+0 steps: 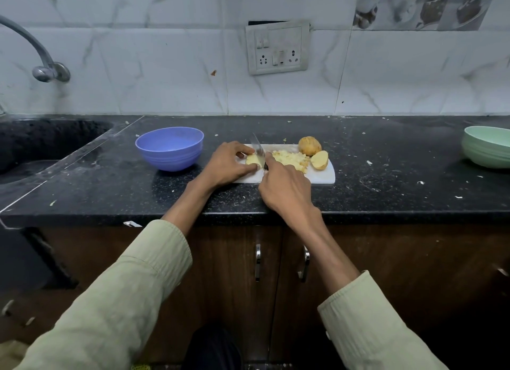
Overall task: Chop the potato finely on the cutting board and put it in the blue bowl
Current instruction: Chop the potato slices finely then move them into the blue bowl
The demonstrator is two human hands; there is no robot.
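Observation:
A white cutting board (321, 177) lies on the black counter. My left hand (227, 164) holds a pale potato piece (252, 160) down on the board's left part. My right hand (287, 191) grips a knife (258, 149), whose blade stands in that piece. To the right of the blade lies a heap of chopped potato (292, 160). Two bigger potato pieces sit at the board's right: one skin up (309, 145), one cut face up (320, 160). The blue bowl (169, 148) stands left of the board and looks empty.
A black sink (41, 146) with a steel tap (41, 66) is at the left. A green bowl (488, 146) stands at the far right of the counter (400, 176). Scraps dot the counter. A socket panel (277, 48) hangs on the tiled wall.

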